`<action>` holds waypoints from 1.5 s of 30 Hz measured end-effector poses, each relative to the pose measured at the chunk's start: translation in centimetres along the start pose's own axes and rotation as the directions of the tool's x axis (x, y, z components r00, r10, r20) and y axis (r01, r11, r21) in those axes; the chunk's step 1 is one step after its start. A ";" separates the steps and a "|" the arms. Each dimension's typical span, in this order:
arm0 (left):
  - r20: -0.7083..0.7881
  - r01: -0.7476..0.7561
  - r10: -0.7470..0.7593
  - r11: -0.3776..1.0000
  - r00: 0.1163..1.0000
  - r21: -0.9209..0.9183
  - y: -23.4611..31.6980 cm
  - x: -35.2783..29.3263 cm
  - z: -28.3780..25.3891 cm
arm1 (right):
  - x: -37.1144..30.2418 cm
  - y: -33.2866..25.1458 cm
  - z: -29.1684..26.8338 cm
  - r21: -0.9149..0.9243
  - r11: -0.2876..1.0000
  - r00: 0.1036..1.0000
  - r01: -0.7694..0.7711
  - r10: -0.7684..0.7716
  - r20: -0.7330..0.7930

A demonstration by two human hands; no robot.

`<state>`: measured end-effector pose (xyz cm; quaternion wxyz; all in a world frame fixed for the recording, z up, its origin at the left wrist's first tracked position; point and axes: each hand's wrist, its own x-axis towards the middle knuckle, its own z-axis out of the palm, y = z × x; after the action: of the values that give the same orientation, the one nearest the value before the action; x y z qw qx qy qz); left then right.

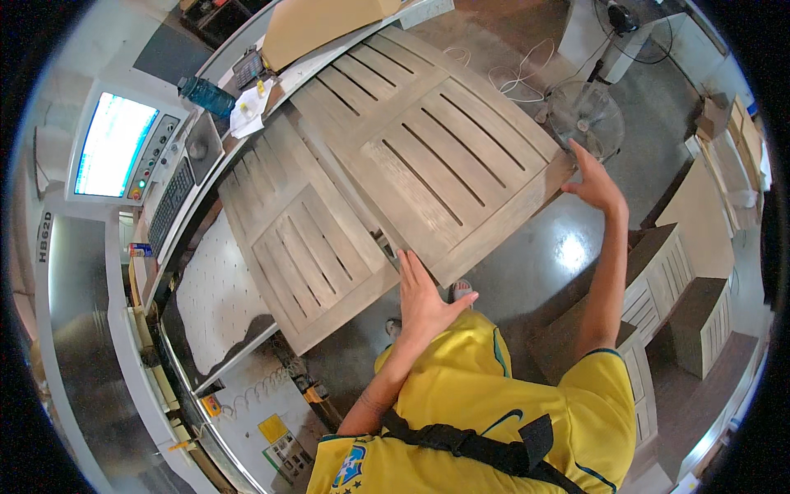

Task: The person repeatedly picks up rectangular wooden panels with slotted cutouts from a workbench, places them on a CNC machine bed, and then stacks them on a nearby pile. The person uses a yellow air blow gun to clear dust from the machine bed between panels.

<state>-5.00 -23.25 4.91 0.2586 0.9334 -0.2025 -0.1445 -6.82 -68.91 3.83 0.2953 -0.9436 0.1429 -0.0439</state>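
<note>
A large greyish-brown slatted wooden panel [428, 156] extends away from me, its near end just in front of my body. At its near left corner my left hand [424, 296] rests against the edge, fingers stretched out and thumb spread. Around the near right corner my right hand [598, 188] curves, with thumb and fingers on either side of it; some fingertips are hidden. A second slatted panel [321, 263] of the same colour lies to the left, beside and partly beneath the first.
On the left stand a lit screen [115, 146], a keyboard [171, 206] and a blue-green bottle [207, 95]. A floor fan [583, 123] and a white cable [518, 82] are at the far right. More slatted wooden pieces [699, 325] stand at the right.
</note>
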 end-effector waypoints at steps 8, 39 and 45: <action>-0.133 0.015 -0.019 0.999 0.991 -0.035 -1.3 -0.2 1.3 | 1.7 -4.3 -1.7 -0.077 0.996 0.961 -0.037 0.056 0.271; -0.450 -0.116 0.109 0.993 0.886 0.012 -3.2 -1.4 2.5 | -2.1 -1.8 1.5 0.035 0.992 0.984 0.124 -0.118 -0.134; -0.458 -0.051 0.012 0.996 0.889 -0.072 -4.1 -2.6 3.3 | -3.7 -3.6 0.9 -0.004 1.000 0.999 -0.029 0.029 0.042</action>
<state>-7.25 -20.29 0.44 0.3395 0.9263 -0.1449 0.0750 -9.31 -64.53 5.15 0.2971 -0.9427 0.1506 -0.0197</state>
